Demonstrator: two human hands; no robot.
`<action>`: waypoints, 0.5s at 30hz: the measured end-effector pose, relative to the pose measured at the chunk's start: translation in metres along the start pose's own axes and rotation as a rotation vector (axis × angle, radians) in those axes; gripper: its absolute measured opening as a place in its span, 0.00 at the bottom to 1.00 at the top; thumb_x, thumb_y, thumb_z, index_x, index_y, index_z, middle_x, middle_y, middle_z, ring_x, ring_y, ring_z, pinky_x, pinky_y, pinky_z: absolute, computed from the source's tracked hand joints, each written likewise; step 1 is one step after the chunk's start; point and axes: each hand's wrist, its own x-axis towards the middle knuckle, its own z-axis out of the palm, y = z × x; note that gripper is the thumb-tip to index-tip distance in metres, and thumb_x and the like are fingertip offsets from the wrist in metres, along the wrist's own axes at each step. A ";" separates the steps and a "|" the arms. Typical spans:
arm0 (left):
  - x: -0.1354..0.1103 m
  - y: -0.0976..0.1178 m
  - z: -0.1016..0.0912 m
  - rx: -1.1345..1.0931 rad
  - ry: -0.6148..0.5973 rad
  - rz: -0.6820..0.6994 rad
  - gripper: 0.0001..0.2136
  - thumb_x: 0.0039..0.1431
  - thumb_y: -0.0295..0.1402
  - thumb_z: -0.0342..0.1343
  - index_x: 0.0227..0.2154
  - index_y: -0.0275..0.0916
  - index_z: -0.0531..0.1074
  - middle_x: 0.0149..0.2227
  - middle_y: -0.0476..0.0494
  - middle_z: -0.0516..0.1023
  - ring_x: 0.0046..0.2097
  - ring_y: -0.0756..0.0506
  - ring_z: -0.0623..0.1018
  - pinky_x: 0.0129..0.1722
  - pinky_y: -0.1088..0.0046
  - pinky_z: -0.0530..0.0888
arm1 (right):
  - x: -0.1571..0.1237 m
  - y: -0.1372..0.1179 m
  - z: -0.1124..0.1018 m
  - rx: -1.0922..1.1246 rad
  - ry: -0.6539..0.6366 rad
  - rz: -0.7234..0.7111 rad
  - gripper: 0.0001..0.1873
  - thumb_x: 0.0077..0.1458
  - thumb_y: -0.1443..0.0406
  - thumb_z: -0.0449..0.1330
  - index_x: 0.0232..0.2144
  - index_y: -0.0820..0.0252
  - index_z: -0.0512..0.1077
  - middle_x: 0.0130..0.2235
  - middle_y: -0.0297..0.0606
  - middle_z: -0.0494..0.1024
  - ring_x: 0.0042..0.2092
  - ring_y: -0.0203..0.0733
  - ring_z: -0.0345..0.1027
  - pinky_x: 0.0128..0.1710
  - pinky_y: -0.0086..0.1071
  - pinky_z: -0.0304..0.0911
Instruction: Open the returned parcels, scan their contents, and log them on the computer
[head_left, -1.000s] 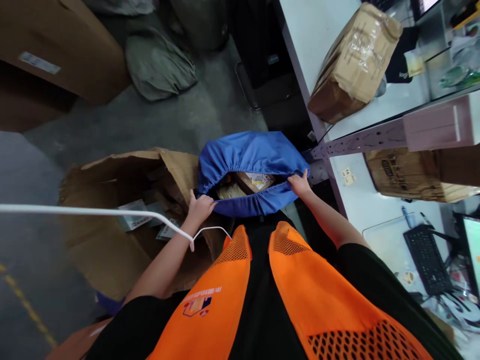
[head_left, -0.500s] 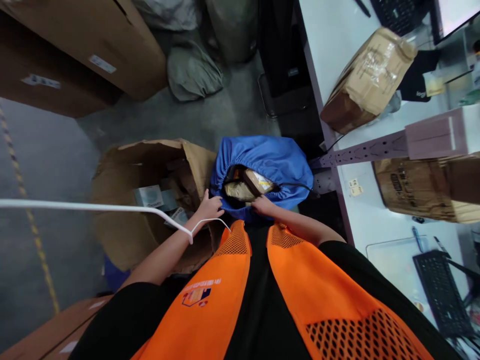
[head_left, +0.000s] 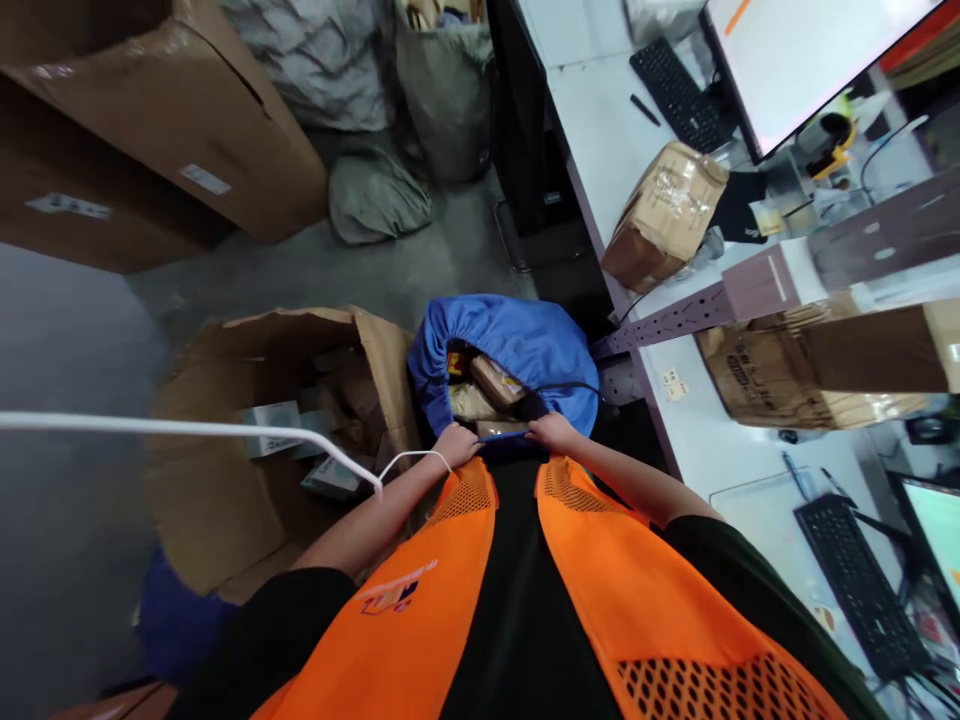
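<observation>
Cartons fill the left side: 2 big closed boxes (head_left: 150,130) at 10 o'clock of the view, and 1 open carton (head_left: 225,500) at 9 o'clock of the bag, with flat packets lying in it. 1 white cable (head_left: 187,430) crosses that carton from the left edge toward the person's chest. 3 grey sacks (head_left: 375,195) sit at 11 o'clock of the bag.

1 blue bag (head_left: 525,345) stands on the floor at the centre, just beyond the orange vest (head_left: 600,560). Its mouth faces up, and about 3 parcels (head_left: 495,380) show inside.

The left hand (head_left: 455,443) is at 7 o'clock of the mouth, fingers curled tight on the near hem, with the arm bent in from lower left. The right hand (head_left: 553,432) is at 5 o'clock of the mouth, likewise closed on the hem, its forearm coming from lower right. The 2 hands are near each other but apart.

The desk (head_left: 600,130) at 2 o'clock carries 1 taped package (head_left: 664,215), 1 monitor (head_left: 802,60) and 2 keyboards (head_left: 679,90).
</observation>
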 end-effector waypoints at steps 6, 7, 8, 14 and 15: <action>-0.015 -0.063 -0.029 0.130 0.092 -0.243 0.25 0.71 0.50 0.52 0.31 0.35 0.83 0.35 0.29 0.84 0.43 0.35 0.83 0.57 0.53 0.71 | 0.000 0.020 -0.019 -0.041 0.085 0.152 0.24 0.74 0.54 0.51 0.45 0.65 0.80 0.46 0.54 0.84 0.52 0.51 0.78 0.55 0.37 0.61; -0.016 -0.071 -0.034 0.139 0.107 -0.263 0.26 0.71 0.50 0.51 0.30 0.35 0.83 0.34 0.29 0.83 0.43 0.34 0.83 0.60 0.49 0.69 | 0.001 0.015 -0.022 -0.042 0.101 0.177 0.26 0.74 0.52 0.49 0.45 0.64 0.80 0.46 0.53 0.84 0.51 0.51 0.78 0.55 0.37 0.61; -0.016 -0.077 -0.038 0.143 0.119 -0.271 0.26 0.71 0.51 0.50 0.29 0.35 0.83 0.32 0.30 0.83 0.42 0.34 0.83 0.62 0.46 0.66 | 0.003 0.010 -0.026 -0.042 0.117 0.206 0.27 0.75 0.52 0.47 0.45 0.63 0.80 0.45 0.52 0.84 0.50 0.50 0.78 0.54 0.37 0.61; -0.021 -0.067 -0.029 0.089 0.159 -0.152 0.19 0.70 0.40 0.51 0.28 0.39 0.83 0.27 0.37 0.82 0.41 0.39 0.83 0.67 0.52 0.64 | 0.026 -0.005 -0.051 -0.058 0.254 0.469 0.22 0.73 0.60 0.47 0.61 0.65 0.68 0.60 0.60 0.74 0.54 0.53 0.75 0.48 0.38 0.65; -0.024 -0.061 -0.025 0.074 0.164 -0.133 0.17 0.68 0.38 0.52 0.29 0.39 0.83 0.28 0.37 0.82 0.41 0.39 0.83 0.65 0.54 0.67 | 0.033 -0.004 -0.055 -0.066 0.272 0.501 0.24 0.72 0.60 0.49 0.63 0.66 0.66 0.62 0.62 0.71 0.57 0.55 0.72 0.50 0.39 0.64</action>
